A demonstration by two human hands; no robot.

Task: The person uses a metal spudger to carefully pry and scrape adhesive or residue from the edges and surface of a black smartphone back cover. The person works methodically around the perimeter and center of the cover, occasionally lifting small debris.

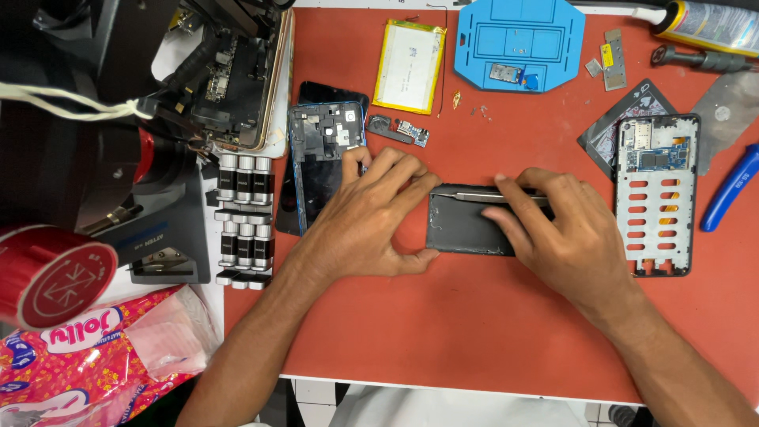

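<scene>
At frame centre, a dark flat panel (pixel 466 225) is pinned on the red tabletop (pixel 474 332) by the left hand (pixel 371 221), fingers spread. Metal tweezers (pixel 482 194) are pinched by the right hand (pixel 553 229), which hides the panel's right end.

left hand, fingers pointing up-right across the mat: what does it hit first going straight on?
Probably the tweezers lying along the top edge of the dark phone panel, held by the right hand. The left hand already rests on the panel's left end; height gap unclear.

You've got two hands (pixel 371 213) on the table (pixel 474 332), one dark phone panel (pixel 462 229), one pair of tweezers (pixel 482 194), two opened phone frames (pixel 656 198), one yellow battery (pixel 409 67), one blue mat (pixel 518 39), one playing card (pixel 644 103).
</scene>
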